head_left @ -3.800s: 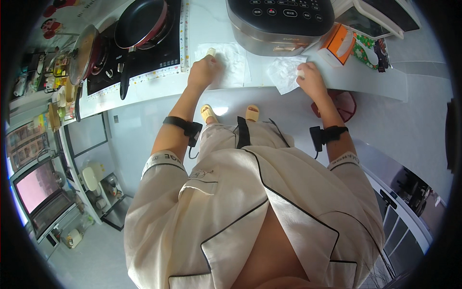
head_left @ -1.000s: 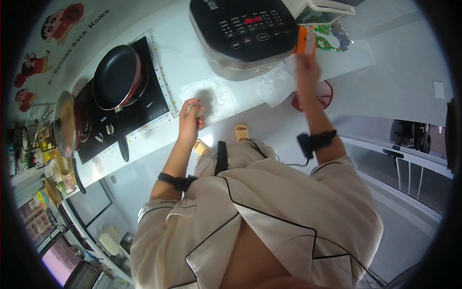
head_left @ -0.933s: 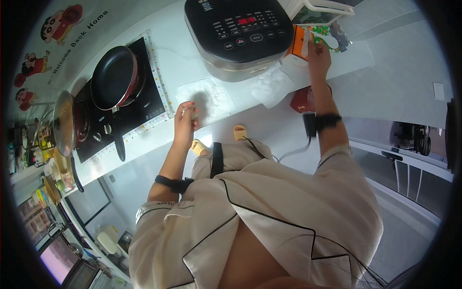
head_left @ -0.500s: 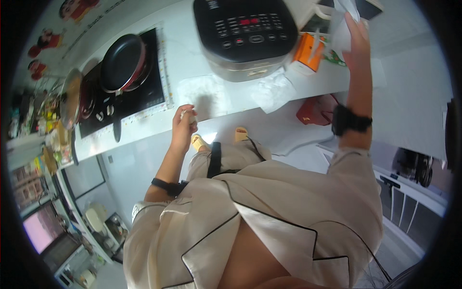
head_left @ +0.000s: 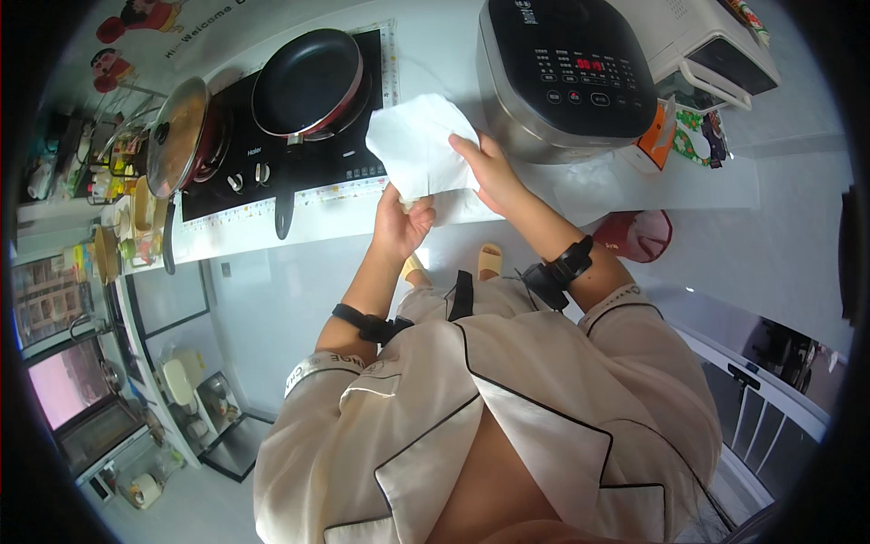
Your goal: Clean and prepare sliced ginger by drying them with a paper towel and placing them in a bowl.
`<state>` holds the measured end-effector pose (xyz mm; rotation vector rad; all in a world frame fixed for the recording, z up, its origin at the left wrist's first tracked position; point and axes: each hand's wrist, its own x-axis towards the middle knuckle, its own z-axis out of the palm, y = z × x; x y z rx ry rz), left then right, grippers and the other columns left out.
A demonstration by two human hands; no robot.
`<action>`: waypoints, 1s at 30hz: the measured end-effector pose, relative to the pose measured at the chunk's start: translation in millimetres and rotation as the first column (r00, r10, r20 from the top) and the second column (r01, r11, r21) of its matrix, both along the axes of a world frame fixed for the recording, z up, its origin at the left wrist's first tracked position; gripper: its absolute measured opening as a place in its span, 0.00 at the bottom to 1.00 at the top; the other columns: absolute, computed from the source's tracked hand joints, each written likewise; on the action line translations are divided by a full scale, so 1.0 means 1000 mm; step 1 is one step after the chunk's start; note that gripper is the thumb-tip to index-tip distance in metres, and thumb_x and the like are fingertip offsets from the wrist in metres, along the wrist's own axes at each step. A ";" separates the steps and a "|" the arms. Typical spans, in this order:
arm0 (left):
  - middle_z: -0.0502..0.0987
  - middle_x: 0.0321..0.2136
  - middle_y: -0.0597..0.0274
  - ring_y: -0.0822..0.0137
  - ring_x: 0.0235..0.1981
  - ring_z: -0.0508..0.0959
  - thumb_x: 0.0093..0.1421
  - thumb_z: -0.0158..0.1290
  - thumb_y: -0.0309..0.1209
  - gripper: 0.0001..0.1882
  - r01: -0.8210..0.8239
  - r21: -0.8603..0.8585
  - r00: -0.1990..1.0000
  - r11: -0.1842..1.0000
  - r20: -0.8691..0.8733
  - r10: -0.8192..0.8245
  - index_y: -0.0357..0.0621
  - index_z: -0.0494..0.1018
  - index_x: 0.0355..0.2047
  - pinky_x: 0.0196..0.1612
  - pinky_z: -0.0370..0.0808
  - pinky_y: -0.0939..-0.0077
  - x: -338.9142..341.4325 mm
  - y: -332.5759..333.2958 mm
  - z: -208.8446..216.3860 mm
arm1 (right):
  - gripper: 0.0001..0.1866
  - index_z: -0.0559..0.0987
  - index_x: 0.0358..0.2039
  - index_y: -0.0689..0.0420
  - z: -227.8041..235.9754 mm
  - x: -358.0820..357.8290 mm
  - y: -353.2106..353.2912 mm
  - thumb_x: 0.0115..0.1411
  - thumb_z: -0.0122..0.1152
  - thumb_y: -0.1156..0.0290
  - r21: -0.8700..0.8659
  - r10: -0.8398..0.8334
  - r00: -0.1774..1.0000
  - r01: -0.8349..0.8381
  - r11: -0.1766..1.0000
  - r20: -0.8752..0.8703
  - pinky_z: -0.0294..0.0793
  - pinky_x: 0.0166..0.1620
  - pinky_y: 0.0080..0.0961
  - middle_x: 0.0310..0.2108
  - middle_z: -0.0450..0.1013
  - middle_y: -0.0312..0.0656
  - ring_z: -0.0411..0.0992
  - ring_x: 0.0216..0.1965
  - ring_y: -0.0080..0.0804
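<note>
Both hands on the white tissue, its long axis running up-left toward the black pan; left hand fingers pinch its lower edge; right hand fingers closed on its right side, above the surface.

White paper towel, black frying pan

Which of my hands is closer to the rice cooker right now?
Right. The right hand lies on the white paper towel beside the rice cooker; the left hand grips the towel's lower edge, farther away.

A home kitchen. On the white desk sit a black cooktop with a frying pan, a lidded pot and a rice cooker. Crowded shelves stand by its left edge.
</note>
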<state>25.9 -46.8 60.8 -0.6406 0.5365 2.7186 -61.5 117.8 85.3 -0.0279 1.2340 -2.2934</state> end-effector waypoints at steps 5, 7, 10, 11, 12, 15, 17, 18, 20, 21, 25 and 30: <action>0.68 0.26 0.68 0.77 0.18 0.60 0.68 0.48 0.40 0.12 0.031 0.091 1.000 0.995 0.001 -0.031 0.46 0.69 0.43 0.19 0.60 0.85 -0.003 -0.015 -0.012 | 0.18 0.75 0.48 0.64 -0.036 0.007 0.019 0.64 0.57 0.62 0.366 -0.079 0.992 0.111 0.924 -0.102 0.71 0.45 0.24 0.39 0.75 0.39 0.71 0.40 0.23; 0.68 0.26 0.69 0.79 0.18 0.60 0.67 0.49 0.34 0.08 0.089 -0.334 0.996 0.938 0.021 -0.087 0.46 0.69 0.44 0.20 0.60 0.86 -0.007 -0.008 0.001 | 0.18 0.76 0.46 0.65 -0.050 0.008 0.026 0.64 0.58 0.62 0.422 -0.093 0.973 0.176 0.889 -0.209 0.72 0.41 0.24 0.36 0.76 0.39 0.72 0.36 0.24; 0.68 0.27 0.69 0.80 0.18 0.61 0.67 0.48 0.29 0.03 0.151 -0.382 0.988 0.912 0.032 -0.151 0.46 0.68 0.40 0.20 0.60 0.87 -0.012 0.000 0.013 | 0.18 0.77 0.44 0.64 -0.060 0.004 0.036 0.63 0.58 0.62 0.551 -0.077 0.956 0.228 0.803 -0.283 0.73 0.38 0.26 0.33 0.77 0.39 0.73 0.33 0.25; 0.68 0.28 0.69 0.80 0.18 0.62 0.67 0.47 0.28 0.03 0.151 -0.390 0.988 0.908 0.030 -0.152 0.47 0.67 0.40 0.20 0.60 0.87 -0.013 0.003 0.015 | 0.18 0.77 0.44 0.64 -0.061 0.003 0.041 0.63 0.58 0.62 0.551 -0.085 0.954 0.236 0.800 -0.287 0.73 0.38 0.26 0.33 0.77 0.39 0.73 0.33 0.25; 0.68 0.28 0.70 0.80 0.19 0.61 0.68 0.49 0.32 0.04 0.153 -0.327 0.982 0.932 -0.059 -0.182 0.50 0.66 0.38 0.20 0.60 0.88 -0.015 0.002 0.009 | 0.18 0.77 0.43 0.64 -0.060 0.001 0.043 0.63 0.59 0.61 0.582 -0.082 0.947 0.259 0.771 -0.312 0.73 0.37 0.26 0.32 0.78 0.40 0.74 0.32 0.25; 0.68 0.28 0.70 0.80 0.19 0.61 0.68 0.51 0.39 0.08 0.104 -0.179 0.993 0.978 -0.043 -0.113 0.53 0.65 0.37 0.20 0.60 0.88 -0.025 0.012 -0.004 | 0.17 0.79 0.41 0.63 -0.057 -0.005 0.041 0.61 0.60 0.60 0.611 -0.120 0.929 0.323 0.723 -0.349 0.73 0.35 0.28 0.30 0.79 0.42 0.75 0.30 0.27; 0.68 0.28 0.70 0.80 0.20 0.60 0.67 0.51 0.43 0.11 0.130 -0.262 0.991 0.956 0.007 -0.133 0.54 0.65 0.35 0.21 0.60 0.88 -0.034 0.020 -0.006 | 0.17 0.79 0.39 0.63 -0.056 -0.009 0.042 0.61 0.60 0.60 0.613 -0.159 0.918 0.365 0.701 -0.364 0.73 0.35 0.28 0.29 0.79 0.43 0.76 0.29 0.28; 0.69 0.28 0.69 0.80 0.20 0.60 0.67 0.52 0.43 0.10 0.148 -0.236 0.989 0.960 0.021 -0.147 0.54 0.65 0.35 0.21 0.60 0.87 -0.037 0.023 -0.006 | 0.17 0.80 0.37 0.64 -0.055 -0.011 0.044 0.60 0.60 0.59 0.631 -0.117 0.916 0.353 0.690 -0.384 0.73 0.34 0.29 0.28 0.79 0.44 0.76 0.29 0.30; 0.69 0.27 0.69 0.80 0.19 0.60 0.66 0.53 0.40 0.09 0.145 -0.241 0.989 0.960 0.052 -0.136 0.54 0.65 0.35 0.20 0.59 0.87 -0.042 0.029 -0.003 | 0.18 0.81 0.33 0.64 -0.051 -0.013 0.049 0.59 0.61 0.58 0.658 -0.074 0.911 0.348 0.668 -0.406 0.72 0.32 0.29 0.25 0.78 0.45 0.76 0.27 0.31; 0.69 0.27 0.69 0.80 0.19 0.60 0.66 0.53 0.40 0.09 0.148 -0.240 0.989 0.959 0.045 -0.142 0.54 0.65 0.35 0.20 0.59 0.87 -0.043 0.031 -0.002 | 0.18 0.81 0.33 0.64 -0.053 -0.013 0.051 0.59 0.61 0.58 0.657 -0.078 0.908 0.356 0.665 -0.412 0.72 0.32 0.29 0.25 0.78 0.45 0.76 0.27 0.31; 0.68 0.25 0.71 0.81 0.18 0.60 0.66 0.53 0.32 0.05 0.130 -0.337 0.991 0.933 0.015 -0.133 0.53 0.66 0.35 0.20 0.59 0.86 -0.052 0.035 0.004 | 0.16 0.80 0.33 0.63 -0.063 -0.013 0.052 0.59 0.62 0.60 0.648 -0.052 0.885 0.378 0.661 -0.463 0.71 0.31 0.30 0.23 0.77 0.46 0.75 0.25 0.33; 0.66 0.21 0.74 0.82 0.17 0.59 0.66 0.51 0.27 0.05 0.138 -0.361 0.989 0.922 0.009 -0.145 0.53 0.66 0.35 0.19 0.59 0.86 -0.056 0.043 0.001 | 0.16 0.80 0.31 0.63 -0.058 -0.015 0.055 0.60 0.62 0.60 0.665 -0.008 0.839 0.438 0.606 -0.545 0.72 0.31 0.33 0.25 0.76 0.52 0.75 0.25 0.40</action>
